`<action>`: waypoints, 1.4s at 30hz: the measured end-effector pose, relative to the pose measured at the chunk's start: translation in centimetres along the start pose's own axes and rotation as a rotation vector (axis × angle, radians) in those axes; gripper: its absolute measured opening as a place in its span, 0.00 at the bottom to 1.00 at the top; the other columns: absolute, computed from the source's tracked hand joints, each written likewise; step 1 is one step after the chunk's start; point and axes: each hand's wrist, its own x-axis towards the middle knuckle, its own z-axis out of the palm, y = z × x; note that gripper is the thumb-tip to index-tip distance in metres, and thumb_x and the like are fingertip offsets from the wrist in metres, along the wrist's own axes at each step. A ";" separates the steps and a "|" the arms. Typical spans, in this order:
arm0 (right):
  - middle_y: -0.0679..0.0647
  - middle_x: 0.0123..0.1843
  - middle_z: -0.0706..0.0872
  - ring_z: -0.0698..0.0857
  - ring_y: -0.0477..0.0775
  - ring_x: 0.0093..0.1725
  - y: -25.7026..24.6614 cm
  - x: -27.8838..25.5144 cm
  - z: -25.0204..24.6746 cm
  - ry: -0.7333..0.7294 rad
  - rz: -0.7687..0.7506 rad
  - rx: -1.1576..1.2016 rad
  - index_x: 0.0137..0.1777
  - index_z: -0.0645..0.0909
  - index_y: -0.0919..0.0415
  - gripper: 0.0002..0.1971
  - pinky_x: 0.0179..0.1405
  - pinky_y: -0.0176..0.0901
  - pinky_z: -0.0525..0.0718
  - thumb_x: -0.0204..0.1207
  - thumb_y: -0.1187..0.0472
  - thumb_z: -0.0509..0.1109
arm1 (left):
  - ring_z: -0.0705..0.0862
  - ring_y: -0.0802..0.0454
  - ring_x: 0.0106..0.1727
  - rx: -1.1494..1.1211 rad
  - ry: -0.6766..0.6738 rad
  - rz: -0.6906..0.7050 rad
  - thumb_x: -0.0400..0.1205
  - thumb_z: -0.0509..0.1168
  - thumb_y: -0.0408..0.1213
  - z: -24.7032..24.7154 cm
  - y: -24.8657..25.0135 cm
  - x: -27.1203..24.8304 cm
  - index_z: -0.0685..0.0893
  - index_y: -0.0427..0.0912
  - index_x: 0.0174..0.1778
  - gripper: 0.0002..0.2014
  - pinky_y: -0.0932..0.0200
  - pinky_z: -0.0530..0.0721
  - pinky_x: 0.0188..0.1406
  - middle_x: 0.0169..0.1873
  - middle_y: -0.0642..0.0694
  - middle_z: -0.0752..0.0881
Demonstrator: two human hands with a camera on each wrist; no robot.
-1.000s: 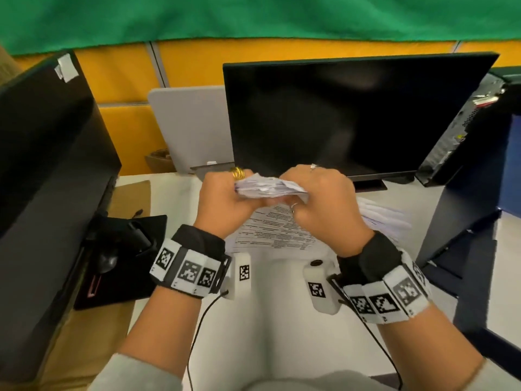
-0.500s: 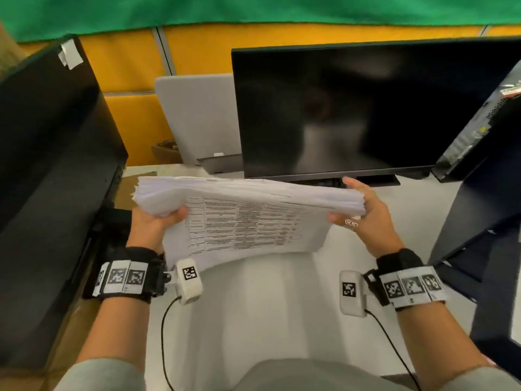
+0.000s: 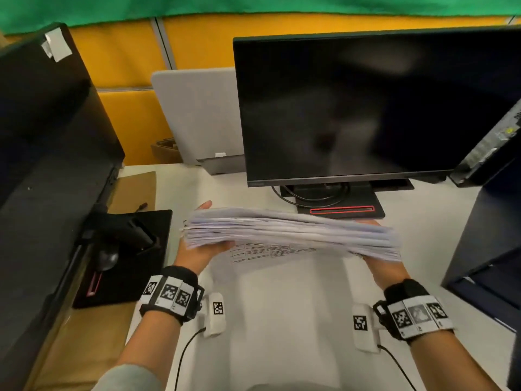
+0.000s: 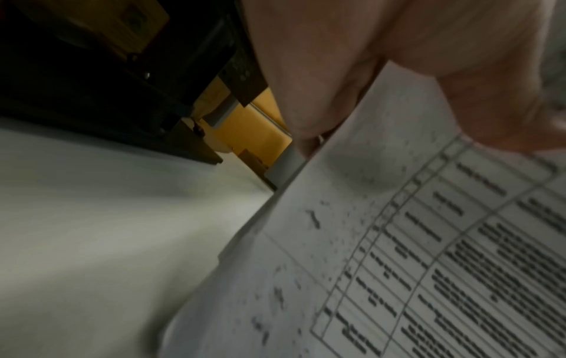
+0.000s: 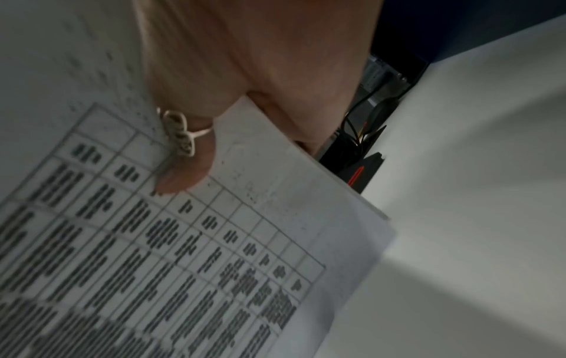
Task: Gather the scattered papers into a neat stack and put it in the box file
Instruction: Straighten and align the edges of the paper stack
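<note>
While the stack of papers (image 3: 290,235) hangs in the air between both hands, above the white desk (image 3: 276,300) and just in front of the monitor (image 3: 366,108), it looks far from squared up: the sheet edges on the left end are fanned and stepped, and a printed sheet sags out from underneath toward the person. The left hand (image 3: 197,252) cups the left end from below, fingers reaching along the far side with a fingertip showing past the edge; the left wrist view shows its fingers lying against the printed underside. The right hand (image 3: 377,266) carries the right end the same way, a ringed finger laid flat against the bottom sheet in the right wrist view. Neither hand seems to clamp the pile from above, though I cannot tell where the thumbs sit. That is the risk, I think: a thick, loose pile borne only at its ends may bow in the middle, and the drooping bottom sheet could slide free. Tilting it could send the sheets fanning across the desk. I cannot pick out the box file with certainty.
</note>
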 end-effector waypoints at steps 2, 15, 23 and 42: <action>0.55 0.50 0.87 0.83 0.46 0.43 -1.0 -0.7 0.9 -0.030 -0.071 -0.061 0.51 0.81 0.60 0.09 0.64 0.56 0.80 0.72 0.61 0.73 | 0.80 0.59 0.57 -0.042 0.051 -0.045 0.72 0.72 0.26 0.4 -0.1 0.3 0.68 0.50 0.72 0.34 0.72 0.80 0.56 0.59 0.49 0.78; 0.38 0.39 0.91 0.87 0.34 0.41 -1.5 -2.4 0.9 -0.022 -0.252 -0.022 0.45 0.85 0.52 0.24 0.51 0.43 0.88 0.51 0.43 0.84 | 0.76 0.54 0.65 -0.525 0.360 -0.104 0.74 0.49 0.65 2.6 2.2 0.4 0.79 0.61 0.58 0.24 0.59 0.68 0.60 0.61 0.54 0.81; 0.56 0.52 0.81 0.82 0.37 0.40 -1.5 -2.2 -0.1 0.006 -0.146 -0.016 0.60 0.76 0.62 0.12 0.53 0.42 0.78 0.78 0.62 0.66 | 0.79 0.61 0.49 -0.436 0.413 -0.032 0.82 0.61 0.45 3.1 4.8 0.9 0.76 0.55 0.68 0.17 0.66 0.77 0.39 0.61 0.51 0.79; 0.43 0.45 0.91 0.88 0.45 0.48 -2.7 -0.8 0.2 0.008 -0.295 0.022 0.50 0.84 0.51 0.22 0.43 0.35 0.88 0.54 0.66 0.78 | 0.77 0.78 0.42 0.134 0.011 0.051 0.70 0.76 0.29 1.1 0.5 1.7 0.73 0.50 0.63 0.29 0.76 0.83 0.49 0.51 0.54 0.79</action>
